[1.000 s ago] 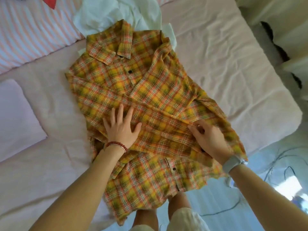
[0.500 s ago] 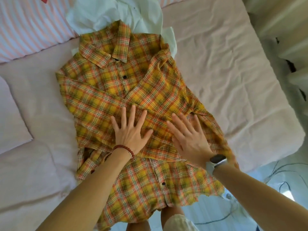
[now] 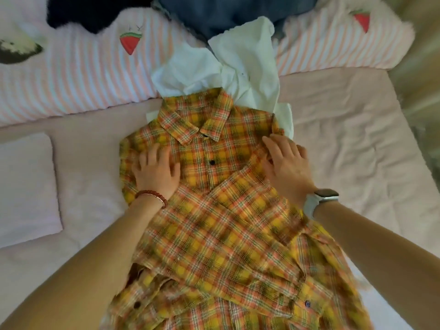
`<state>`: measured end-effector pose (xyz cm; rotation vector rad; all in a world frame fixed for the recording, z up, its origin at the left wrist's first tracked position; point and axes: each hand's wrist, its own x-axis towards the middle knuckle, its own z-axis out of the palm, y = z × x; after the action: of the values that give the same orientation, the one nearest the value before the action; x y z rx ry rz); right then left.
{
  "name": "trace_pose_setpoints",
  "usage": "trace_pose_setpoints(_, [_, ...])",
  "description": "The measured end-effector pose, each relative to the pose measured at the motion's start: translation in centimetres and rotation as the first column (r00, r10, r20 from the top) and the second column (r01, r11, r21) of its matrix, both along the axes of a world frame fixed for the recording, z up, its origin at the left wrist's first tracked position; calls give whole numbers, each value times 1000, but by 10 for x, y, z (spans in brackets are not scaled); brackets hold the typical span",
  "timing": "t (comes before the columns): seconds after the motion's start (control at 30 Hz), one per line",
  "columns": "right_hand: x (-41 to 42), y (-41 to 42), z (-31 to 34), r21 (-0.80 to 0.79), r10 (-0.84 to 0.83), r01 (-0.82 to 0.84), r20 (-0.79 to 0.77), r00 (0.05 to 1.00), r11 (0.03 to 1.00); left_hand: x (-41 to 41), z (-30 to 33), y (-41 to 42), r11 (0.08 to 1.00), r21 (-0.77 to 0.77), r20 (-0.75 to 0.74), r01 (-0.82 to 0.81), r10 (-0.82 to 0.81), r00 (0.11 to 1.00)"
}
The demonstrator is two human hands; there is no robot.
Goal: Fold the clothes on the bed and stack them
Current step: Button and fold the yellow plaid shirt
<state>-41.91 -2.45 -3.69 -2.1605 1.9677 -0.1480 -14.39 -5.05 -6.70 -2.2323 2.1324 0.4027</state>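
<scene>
Pink bed (image 3: 345, 144) is covered mid-scene by plaid shirt (image 3: 221, 210), sleeves crossed; flattened by left hand (image 3: 156, 173) and right hand (image 3: 287, 166), both spread open. White garment (image 3: 240, 67) far behind is left unfolded; nothing stacked.
</scene>
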Motion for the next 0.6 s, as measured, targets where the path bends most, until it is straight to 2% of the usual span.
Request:
trace_pose_setpoints(0.1, [1,-56,-8,125,4,6,-80,997,992,31,-8,-42,991,94,44,-98,94,995])
trace_pose_setpoints(0.17, [5,-81,-14,195,3,11,-74,997,981,46,-10,-62,982,127,18,-139,137,990])
trace_pose_setpoints(0.27, [12,-99,-20,252,-13,24,-47,999,967,58,-11,-80,967,170,-93,-190,207,974])
trace_pose_setpoints(0.4, [26,-102,-17,172,-65,77,-75,995,982,54,-4,-83,960,248,-292,-132,204,934])
trace_pose_setpoints(0.5, [37,-95,-11,127,-54,63,-70,996,990,43,12,-79,991,131,-365,-38,84,927])
trace_pose_setpoints(0.6, [32,-76,0,15,-9,9,21,1000,1000,40,28,-62,996,-86,-402,36,-68,913])
